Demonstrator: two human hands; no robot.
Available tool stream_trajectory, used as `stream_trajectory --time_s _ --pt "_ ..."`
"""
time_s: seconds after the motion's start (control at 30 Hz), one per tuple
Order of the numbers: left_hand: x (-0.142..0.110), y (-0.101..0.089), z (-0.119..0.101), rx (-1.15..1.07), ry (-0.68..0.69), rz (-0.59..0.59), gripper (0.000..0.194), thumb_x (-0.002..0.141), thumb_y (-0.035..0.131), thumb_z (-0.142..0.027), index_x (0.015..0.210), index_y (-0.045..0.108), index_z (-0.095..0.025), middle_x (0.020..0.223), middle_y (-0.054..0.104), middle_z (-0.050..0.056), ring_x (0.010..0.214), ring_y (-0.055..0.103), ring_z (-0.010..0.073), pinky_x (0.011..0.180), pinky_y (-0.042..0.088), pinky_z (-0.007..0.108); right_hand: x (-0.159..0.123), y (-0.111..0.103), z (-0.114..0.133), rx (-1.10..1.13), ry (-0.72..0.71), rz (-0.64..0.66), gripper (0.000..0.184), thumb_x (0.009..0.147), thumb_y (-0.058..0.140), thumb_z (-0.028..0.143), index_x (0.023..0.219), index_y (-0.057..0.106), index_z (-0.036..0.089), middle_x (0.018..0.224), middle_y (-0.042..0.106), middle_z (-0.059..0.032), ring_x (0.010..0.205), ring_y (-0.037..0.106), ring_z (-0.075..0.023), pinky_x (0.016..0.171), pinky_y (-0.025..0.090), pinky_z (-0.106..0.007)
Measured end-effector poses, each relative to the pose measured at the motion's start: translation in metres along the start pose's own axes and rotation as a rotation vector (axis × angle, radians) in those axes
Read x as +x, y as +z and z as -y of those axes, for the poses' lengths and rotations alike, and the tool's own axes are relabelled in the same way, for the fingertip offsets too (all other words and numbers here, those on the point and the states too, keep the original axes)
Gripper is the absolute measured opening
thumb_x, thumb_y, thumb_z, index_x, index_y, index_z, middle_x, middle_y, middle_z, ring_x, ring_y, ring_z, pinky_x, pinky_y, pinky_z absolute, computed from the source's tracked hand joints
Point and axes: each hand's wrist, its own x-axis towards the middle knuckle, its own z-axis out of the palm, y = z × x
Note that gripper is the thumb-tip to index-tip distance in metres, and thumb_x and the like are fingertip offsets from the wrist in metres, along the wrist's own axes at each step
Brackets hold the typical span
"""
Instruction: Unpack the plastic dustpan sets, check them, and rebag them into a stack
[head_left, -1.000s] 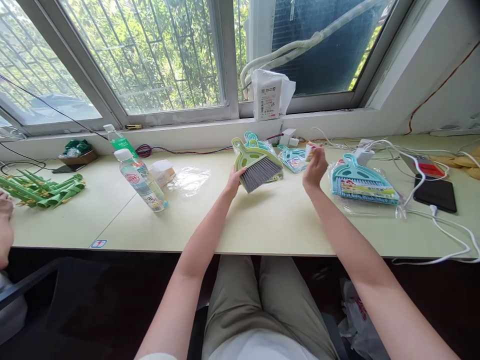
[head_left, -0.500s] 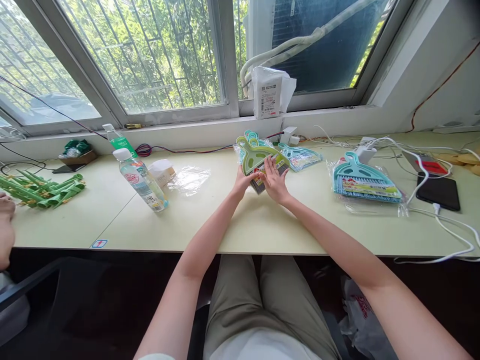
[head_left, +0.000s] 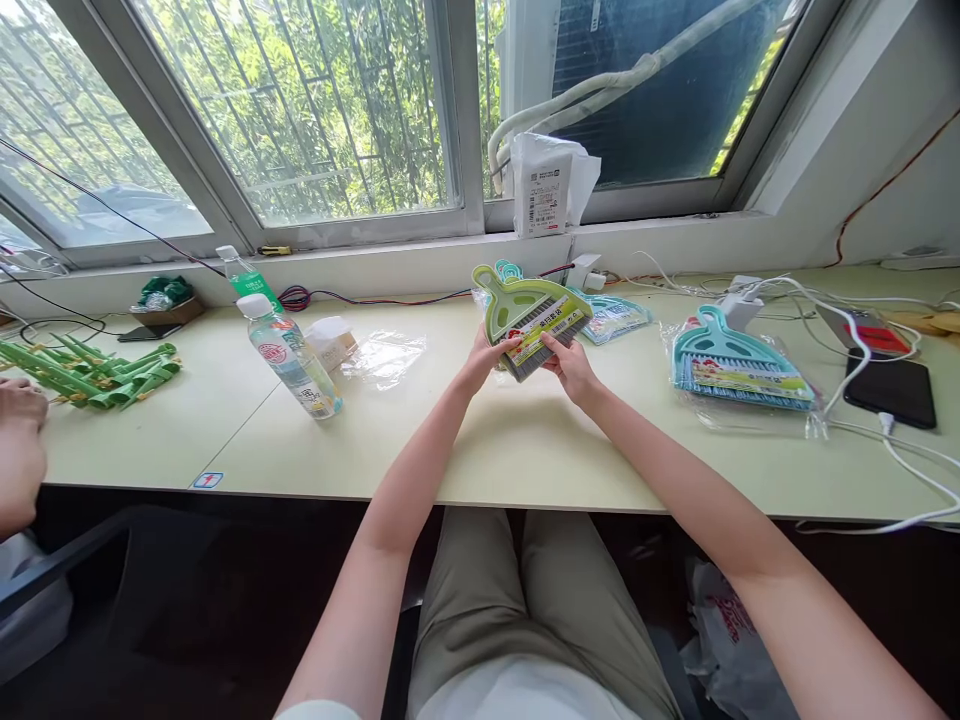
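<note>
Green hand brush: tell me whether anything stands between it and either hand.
Nothing visible stands in the way: the left hand and right hand both hold the green hand brush. A printed label lies across its gray bristles, near the thumbs; the fingers behind are mostly hidden.

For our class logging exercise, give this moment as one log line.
left grip: holds green brush; right grip: holds same brush; wrapped turquoise brush: on table
</note>
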Motion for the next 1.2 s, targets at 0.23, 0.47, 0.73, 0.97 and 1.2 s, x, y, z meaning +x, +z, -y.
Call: stream_trajectory --time_s 0.23,0.47,0.73,0.97,1.2 --pt "0.003 -0.063 -0.007 0.887 0.014 -0.432 0.040 0.084 0.064 -0.041 0.117 0.066 -0.020 0.140 0.050 0.017 0.143 0.027 0.0396 0.119 0.007 0.059 0.006 -0.015 0.004 0.175 0.056 -0.078 0.020 0.079 0.074 0.032 0.090 0.061 0.022 0.096 0.076 -0.0042 0.091 0.074 -0.0237 0.084 0.062 -0.044" --pt "-0.014 -0.119 0.002 1.552 -0.420 -0.454 0.042 0.082 0.047 -0.011 0.118 0.068 -0.016 0.125 0.062 0.020 0.131 0.046 0.0368 0.117 0.001 0.064 0.006 -0.017 0.006 0.274 0.123 -0.202 0.015 0.082 0.071 0.017 0.083 0.056 0.022 0.081 0.075 0.0018 0.075 0.074 -0.0161 0.076 0.064 -0.034" --pt "-0.001 -0.105 -0.008 1.384 -0.443 -0.457 0.037 0.087 0.037 -0.011 0.091 0.073 -0.019 0.106 0.071 0.012 0.114 0.061 0.0255 0.119 0.010 0.054 0.008 -0.020 0.005 0.308 0.141 -0.273 0.012 0.083 0.068 0.013 0.084 0.059 0.020 0.077 0.074 0.0030 0.066 0.071 -0.0121 0.066 0.063 -0.026" --pt "-0.010 -0.119 0.001 1.601 -0.484 -0.656 0.036 0.090 0.052 -0.022 0.124 0.056 -0.013 0.135 0.055 0.023 0.131 0.047 0.0345 0.106 0.036 0.047 0.009 -0.022 0.000 0.283 0.135 -0.264 0.014 0.081 0.071 0.014 0.085 0.059 0.020 0.078 0.075 0.0027 0.070 0.072 -0.0131 0.071 0.064 -0.029" --pt "-0.007 -0.116 -0.008 1.521 -0.464 -0.677 0.020 0.088 0.052 -0.016 0.103 0.064 -0.015 0.111 0.068 0.018 0.111 0.063 0.0304 0.090 0.047 0.039 0.009 -0.021 0.001 0.250 0.133 -0.239 0.011 0.082 0.071 0.015 0.084 0.061 0.020 0.080 0.075 0.0017 0.072 0.073 -0.0142 0.073 0.064 -0.031"
